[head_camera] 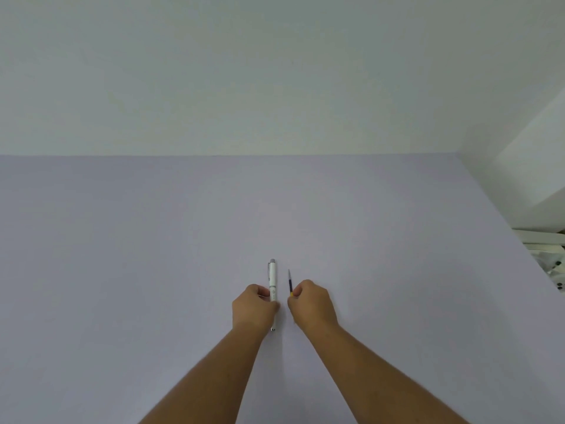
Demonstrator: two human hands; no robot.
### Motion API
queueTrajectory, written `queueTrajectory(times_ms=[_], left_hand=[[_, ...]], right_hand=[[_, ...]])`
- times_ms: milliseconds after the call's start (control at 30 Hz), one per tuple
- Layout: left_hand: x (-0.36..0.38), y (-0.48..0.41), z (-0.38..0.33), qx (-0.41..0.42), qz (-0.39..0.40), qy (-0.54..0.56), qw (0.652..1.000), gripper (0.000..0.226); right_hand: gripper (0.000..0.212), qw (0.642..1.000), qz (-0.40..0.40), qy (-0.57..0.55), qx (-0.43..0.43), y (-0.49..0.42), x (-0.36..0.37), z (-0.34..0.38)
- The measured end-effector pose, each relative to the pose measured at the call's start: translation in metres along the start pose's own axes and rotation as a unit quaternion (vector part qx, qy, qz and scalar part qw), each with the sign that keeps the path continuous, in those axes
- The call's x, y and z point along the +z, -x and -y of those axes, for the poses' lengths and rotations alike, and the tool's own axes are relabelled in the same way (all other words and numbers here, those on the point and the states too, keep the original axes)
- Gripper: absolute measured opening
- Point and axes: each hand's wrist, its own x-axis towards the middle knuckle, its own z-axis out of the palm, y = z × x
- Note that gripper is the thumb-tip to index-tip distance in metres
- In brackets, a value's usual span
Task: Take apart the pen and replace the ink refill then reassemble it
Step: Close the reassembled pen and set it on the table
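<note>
A white pen with a grey button end and a clip lies lengthwise on the pale lilac table, its tip pointing toward me. My left hand is closed around the pen's lower half. To its right, a thin dark ink refill with a yellow end points away from me. My right hand pinches the refill's near end between thumb and fingers. The two hands sit side by side, a small gap apart.
A white wall rises behind the table's far edge. At the right, a white cabinet or ledge stands beside the table, with white frame parts and small dark items below it.
</note>
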Motion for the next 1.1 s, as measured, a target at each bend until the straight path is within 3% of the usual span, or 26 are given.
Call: queueTrajectory(times_ms=[1100], left_hand=[[0.0009,-0.005,0.005,0.014,-0.009,-0.026,1.0,0.023]], right_hand=[[0.015,1.0,-0.005,-0.016,-0.011,0.0006,0.005,-0.003]])
